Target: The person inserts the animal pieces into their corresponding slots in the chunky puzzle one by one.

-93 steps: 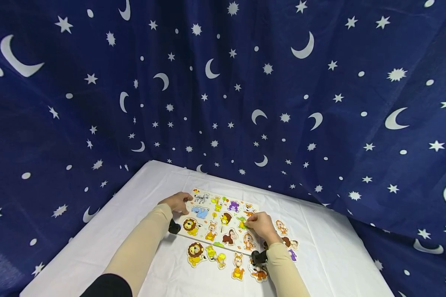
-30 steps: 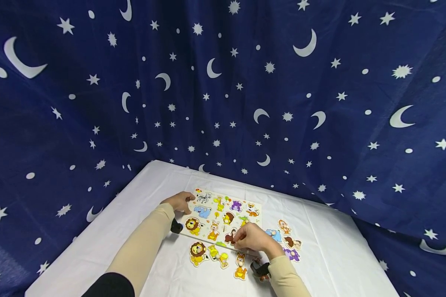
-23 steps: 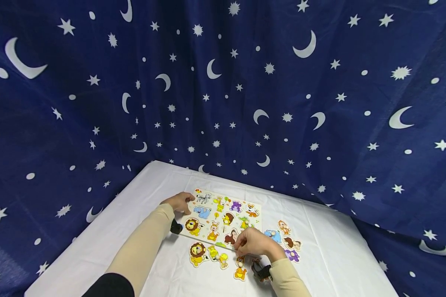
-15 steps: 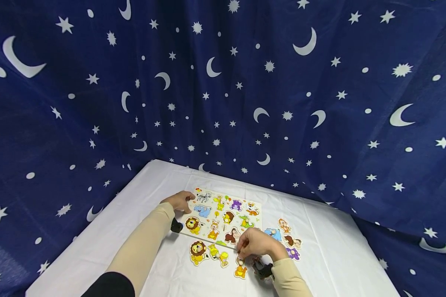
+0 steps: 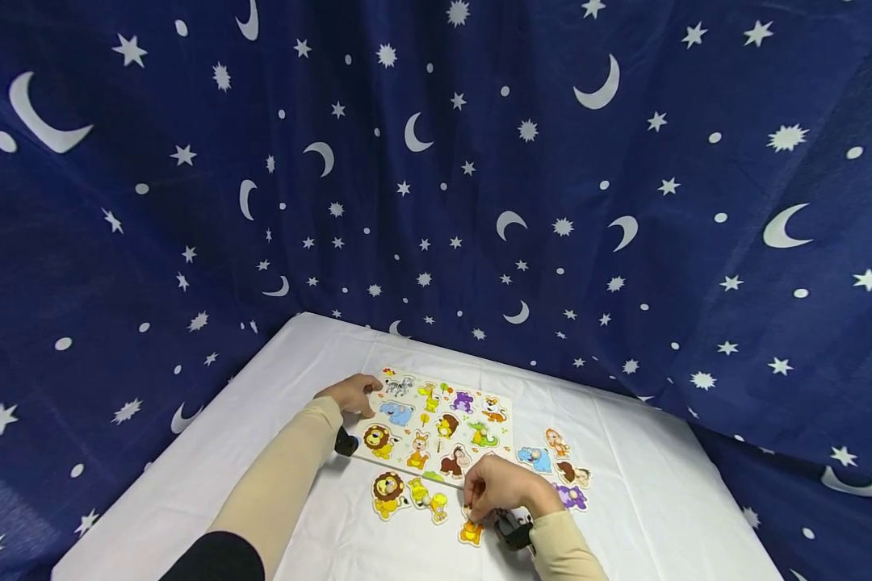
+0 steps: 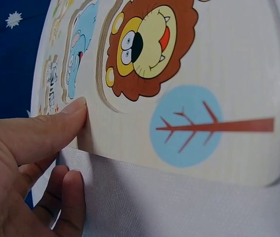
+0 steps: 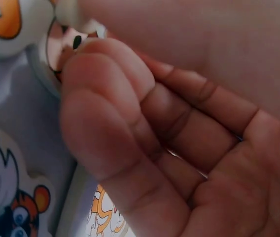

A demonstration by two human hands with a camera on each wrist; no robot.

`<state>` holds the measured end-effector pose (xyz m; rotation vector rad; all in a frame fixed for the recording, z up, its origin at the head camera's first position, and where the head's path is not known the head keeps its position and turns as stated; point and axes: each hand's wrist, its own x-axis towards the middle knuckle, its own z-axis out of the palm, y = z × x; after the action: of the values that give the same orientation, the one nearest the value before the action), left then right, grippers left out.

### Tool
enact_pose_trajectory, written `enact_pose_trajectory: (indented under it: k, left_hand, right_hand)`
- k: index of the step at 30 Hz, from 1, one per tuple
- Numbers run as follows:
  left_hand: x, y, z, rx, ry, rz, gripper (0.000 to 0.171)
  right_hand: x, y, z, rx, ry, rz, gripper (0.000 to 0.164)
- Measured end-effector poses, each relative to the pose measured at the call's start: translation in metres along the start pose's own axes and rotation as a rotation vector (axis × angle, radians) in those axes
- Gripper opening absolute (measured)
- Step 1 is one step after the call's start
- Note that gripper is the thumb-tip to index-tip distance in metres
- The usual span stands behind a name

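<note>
My left hand point(image 5: 352, 395) rests at the left edge of an animal puzzle board point(image 5: 405, 436). In the left wrist view its thumb point(image 6: 73, 114) touches the board's top near the lion picture point(image 6: 152, 47), and other fingers bend beside the edge. My right hand point(image 5: 505, 486) is just past the board's near edge, fingertips pinching the upper part of a kangaroo puzzle piece point(image 5: 471, 533). That hand hides part of the piece and the board's near right corner. In the right wrist view, curled fingers hide most of the held piece.
Near the board lie a lion piece point(image 5: 388, 494) and a giraffe piece point(image 5: 429, 500). Elephant point(image 5: 534, 459), monkey point(image 5: 556, 442) and purple hippo point(image 5: 571, 495) pieces lie to the right. A tiger piece point(image 7: 24, 212) shows beside the right hand. A starry curtain point(image 5: 436, 202) hangs behind the white-covered table point(image 5: 320, 528).
My right hand has left the crocodile picture on the board, moved toward the near side and come down onto the kangaroo piece. My left hand stays at the board's left edge.
</note>
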<state>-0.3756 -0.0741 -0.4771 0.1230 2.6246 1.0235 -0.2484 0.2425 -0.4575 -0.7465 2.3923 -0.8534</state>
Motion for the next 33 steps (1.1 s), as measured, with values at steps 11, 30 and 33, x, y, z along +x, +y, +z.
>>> enact_pose_trajectory:
  k: [11,30,33]
  left_hand:
    - [0.0019,-0.0018,0.0002,-0.038,-0.003,0.022,0.060]
    - [0.0010,0.0003,-0.0012,0.009,0.003,0.000,0.060]
    - [0.0005,0.0006,-0.0010,0.018,0.002,0.004,0.060]
  right_hand:
    - [0.0007,0.0008,0.0027,-0.020,-0.035,-0.001,0.018]
    - [0.0009,0.0008,0.0027,-0.089,-0.029,-0.018,0.019]
    - [-0.0001,0.0000,0.0034,-0.077,-0.030,-0.014,0.018]
